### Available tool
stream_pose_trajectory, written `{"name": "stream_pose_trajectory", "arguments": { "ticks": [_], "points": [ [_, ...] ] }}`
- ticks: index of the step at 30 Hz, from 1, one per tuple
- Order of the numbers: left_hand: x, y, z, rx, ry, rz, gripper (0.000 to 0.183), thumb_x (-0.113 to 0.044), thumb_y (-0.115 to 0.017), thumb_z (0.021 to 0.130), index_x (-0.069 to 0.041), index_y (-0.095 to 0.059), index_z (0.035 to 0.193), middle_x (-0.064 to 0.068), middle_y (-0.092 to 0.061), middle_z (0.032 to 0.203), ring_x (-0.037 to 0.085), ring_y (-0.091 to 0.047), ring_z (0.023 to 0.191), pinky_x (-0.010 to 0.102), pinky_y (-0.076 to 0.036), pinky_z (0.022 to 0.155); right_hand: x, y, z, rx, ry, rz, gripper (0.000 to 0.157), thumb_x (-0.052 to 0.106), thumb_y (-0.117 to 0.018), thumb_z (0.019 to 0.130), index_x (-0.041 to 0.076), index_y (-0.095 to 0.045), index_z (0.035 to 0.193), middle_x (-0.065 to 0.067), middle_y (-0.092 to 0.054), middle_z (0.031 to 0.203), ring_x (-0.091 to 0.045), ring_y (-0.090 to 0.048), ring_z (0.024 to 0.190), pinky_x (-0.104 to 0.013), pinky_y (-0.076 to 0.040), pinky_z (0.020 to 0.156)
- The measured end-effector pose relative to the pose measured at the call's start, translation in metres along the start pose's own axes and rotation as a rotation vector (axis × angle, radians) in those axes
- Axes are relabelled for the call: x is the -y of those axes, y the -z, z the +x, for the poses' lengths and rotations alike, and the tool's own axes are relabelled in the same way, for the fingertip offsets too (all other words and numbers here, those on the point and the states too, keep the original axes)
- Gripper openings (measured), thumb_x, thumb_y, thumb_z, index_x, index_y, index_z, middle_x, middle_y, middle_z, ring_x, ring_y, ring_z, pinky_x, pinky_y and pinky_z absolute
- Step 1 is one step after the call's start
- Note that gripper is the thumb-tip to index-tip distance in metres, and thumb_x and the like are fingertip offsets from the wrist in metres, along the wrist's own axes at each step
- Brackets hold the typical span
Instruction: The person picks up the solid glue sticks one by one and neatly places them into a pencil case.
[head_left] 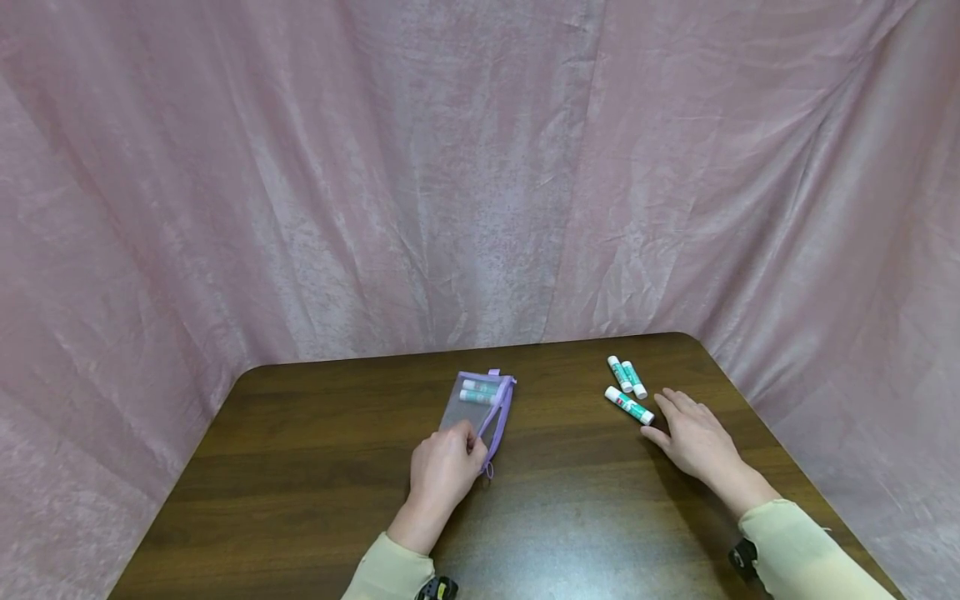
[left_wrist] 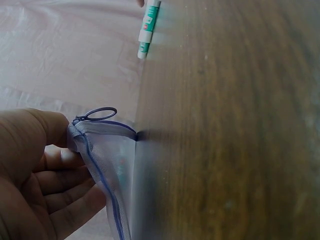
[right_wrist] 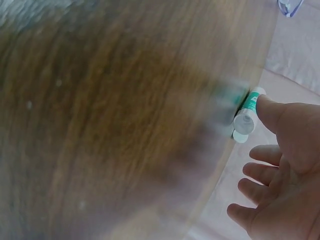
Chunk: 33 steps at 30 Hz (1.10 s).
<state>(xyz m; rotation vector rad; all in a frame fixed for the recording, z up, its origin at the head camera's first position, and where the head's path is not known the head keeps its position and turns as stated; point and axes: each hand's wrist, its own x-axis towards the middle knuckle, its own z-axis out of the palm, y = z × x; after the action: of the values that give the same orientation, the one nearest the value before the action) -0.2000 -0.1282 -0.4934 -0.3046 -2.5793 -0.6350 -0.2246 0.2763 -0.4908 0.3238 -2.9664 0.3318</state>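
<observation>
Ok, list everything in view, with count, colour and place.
Table: 1, brown, beneath the hands.
Curtain: 1, pink, behind the table.
Mesh pouch: 1, purple-edged, mid-table.
Enclosed tubes: 2, green-white, inside the pouch.
Larger tube: 1, green-white, table's right.
Smaller tubes: 2, green-white, beyond the larger tube.
Wrist devices: 2, black, at the cuffs.
Sleeves: 2, pale yellow-green, on the arms.
Left hand: 1, bare, pinches the pouch.
Right hand: 1, bare, beside the larger tube.

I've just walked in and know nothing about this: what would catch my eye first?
Probably the purple mesh pouch near the table's middle, pinched by the left hand, with two green-and-white tubes showing through it. Toward the right, three more tubes lie near the spread right hand. Behind everything hangs a shiny pink curtain.
</observation>
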Motion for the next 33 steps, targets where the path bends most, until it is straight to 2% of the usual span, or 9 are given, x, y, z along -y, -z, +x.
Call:
{"name": "stream_pose_trajectory", "arguments": {
  "ticks": [8, 16, 24, 33],
  "points": [
    [-0.0002, 0.0001, -0.0003, 0.000, -0.003, 0.000, 0.029, -0.010, -0.076, 0.088, -0.021, -0.056, 0.070, -0.011, -0.049, 0.057, 0.012, -0.044, 0.049, 0.037, -0.039, 0.048, -0.0008, -0.0022, 0.0016, 0.002, 0.014, -0.015, 0.066, 0.035, -0.074, 0.105, -0.013, -0.058, 0.147, -0.038, -0.049, 0.157, -0.060, -0.044, 0.146, -0.073, -0.034, 0.117],
    [-0.0002, 0.0003, 0.0000, 0.016, 0.004, 0.004, 0.029, -0.011, -0.076, 0.089, -0.020, -0.056, 0.070, -0.010, -0.048, 0.057, 0.011, -0.042, 0.049, 0.036, -0.038, 0.048, 0.0008, -0.0035, 0.0031, -0.022, 0.043, -0.015, 0.056, 0.031, -0.077, 0.103, -0.010, -0.066, 0.140, -0.036, -0.054, 0.154, -0.058, -0.047, 0.145, -0.071, -0.035, 0.117],
    [-0.0001, -0.0005, 0.0006, 0.029, 0.013, 0.006, 0.029, -0.013, -0.076, 0.090, -0.021, -0.055, 0.070, -0.012, -0.048, 0.058, 0.012, -0.042, 0.049, 0.036, -0.037, 0.048, 0.0021, -0.0027, 0.0052, -0.058, 0.052, -0.024, 0.041, 0.025, -0.081, 0.101, -0.007, -0.075, 0.126, -0.033, -0.062, 0.146, -0.053, -0.054, 0.140, -0.069, -0.037, 0.117],
    [0.0008, 0.0000, 0.0004, 0.046, 0.020, 0.002, 0.028, -0.014, -0.075, 0.091, -0.021, -0.056, 0.071, -0.011, -0.048, 0.058, 0.011, -0.042, 0.050, 0.035, -0.037, 0.048, 0.0017, -0.0054, 0.0059, -0.070, 0.047, -0.013, 0.031, 0.022, -0.081, 0.100, -0.004, -0.078, 0.117, -0.031, -0.065, 0.143, -0.053, -0.055, 0.140, -0.067, -0.037, 0.119]
  ]
}}
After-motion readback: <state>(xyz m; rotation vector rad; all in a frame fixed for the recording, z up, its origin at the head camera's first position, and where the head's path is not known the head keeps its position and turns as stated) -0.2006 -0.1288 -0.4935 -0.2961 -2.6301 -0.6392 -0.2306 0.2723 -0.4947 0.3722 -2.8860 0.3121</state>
